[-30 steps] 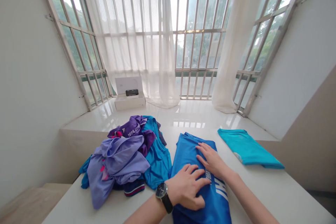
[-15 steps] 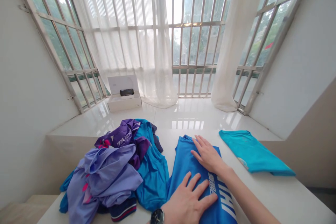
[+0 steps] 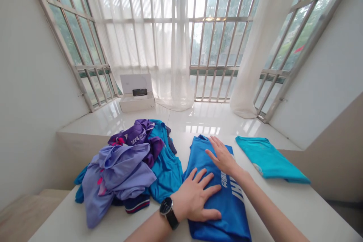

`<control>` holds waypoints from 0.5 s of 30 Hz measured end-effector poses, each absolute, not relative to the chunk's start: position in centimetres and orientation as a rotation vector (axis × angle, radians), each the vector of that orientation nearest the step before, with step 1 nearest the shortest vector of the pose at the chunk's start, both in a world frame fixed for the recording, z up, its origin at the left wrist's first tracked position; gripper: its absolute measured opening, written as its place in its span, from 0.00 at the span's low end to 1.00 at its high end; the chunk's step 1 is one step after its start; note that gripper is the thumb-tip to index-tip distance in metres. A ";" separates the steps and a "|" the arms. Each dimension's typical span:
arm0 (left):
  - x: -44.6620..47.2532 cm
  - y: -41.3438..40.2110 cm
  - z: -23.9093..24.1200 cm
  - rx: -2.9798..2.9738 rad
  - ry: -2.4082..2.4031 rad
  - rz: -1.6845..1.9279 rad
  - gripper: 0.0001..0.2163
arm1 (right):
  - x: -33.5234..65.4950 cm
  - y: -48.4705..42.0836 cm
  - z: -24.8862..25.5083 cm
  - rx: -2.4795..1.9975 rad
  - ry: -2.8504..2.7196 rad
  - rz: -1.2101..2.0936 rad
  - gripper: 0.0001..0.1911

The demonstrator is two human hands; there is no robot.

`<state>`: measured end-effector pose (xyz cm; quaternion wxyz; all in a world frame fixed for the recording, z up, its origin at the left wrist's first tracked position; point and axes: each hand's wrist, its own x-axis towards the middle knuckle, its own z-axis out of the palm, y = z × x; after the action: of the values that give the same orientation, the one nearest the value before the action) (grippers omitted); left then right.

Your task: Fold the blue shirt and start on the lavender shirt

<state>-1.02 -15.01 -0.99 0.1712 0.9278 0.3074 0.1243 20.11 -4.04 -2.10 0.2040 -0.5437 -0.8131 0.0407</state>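
A bright blue shirt (image 3: 204,159) with white lettering lies folded lengthwise on the white table (image 3: 289,204). My left hand (image 3: 197,196), with a black watch on its wrist, lies flat on the shirt's near half, fingers spread. My right hand (image 3: 221,155) rests flat on the far half, fingers stretched toward the collar end. Neither hand holds anything. To the left sits a heap of unfolded clothes (image 3: 127,166) in lilac, purple and teal.
A folded teal shirt (image 3: 269,160) lies on the table to the right. Beyond the table is a glossy white window ledge with an open white box (image 3: 137,98) holding a dark device, sheer curtains and barred windows. Walls close in left and right.
My right hand has slid farther up the blue shirt toward the collar. My left hand stayed pressed on the near half. The camera view shifted slightly.
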 end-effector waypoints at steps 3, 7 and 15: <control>0.5 -14.0 -1.8 2.656 0.958 0.380 0.34 | 21.2 -8.4 -1.7 -1.487 -2.188 0.175 0.35; 2.3 -12.3 -2.6 2.665 1.063 0.393 0.31 | 22.4 -12.7 -2.7 -1.506 -2.176 0.248 0.29; -1.2 -10.2 -1.4 2.380 0.894 0.630 0.13 | 23.2 -15.5 -4.6 -1.586 -2.230 0.256 0.27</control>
<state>-1.21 -10.15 -1.37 0.2579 0.8779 0.3299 0.2323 23.24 -15.51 -4.65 0.1952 -0.5660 -0.7957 0.0915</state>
